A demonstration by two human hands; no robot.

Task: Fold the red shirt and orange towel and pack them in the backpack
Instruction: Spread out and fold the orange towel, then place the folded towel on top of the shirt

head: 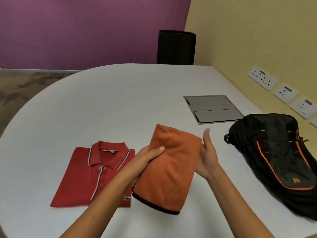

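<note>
Head view, landmark: the white table (120, 93), which everything sits on or hangs over.

Red shirt (93, 176): folded flat on the table, collar up, near the front edge on the left side. This part looks done.

Orange towel (169, 169): folded into a thick pad and held up over the middle of the table, just right of the shirt. The folding looks done too.

Left hand (145, 160): it grips the towel's left edge, thumb on top, the other fingers hidden under the cloth.

Right hand (208, 155): its fingers are straight and close together, flat against the towel's right edge.

Backpack (281, 157): it lies on the right side of the table, well apart from the shirt. I cannot tell if it is unzipped.

Still to do: nothing is in the backpack yet. I think the towel goes in first, then the shirt.
</note>
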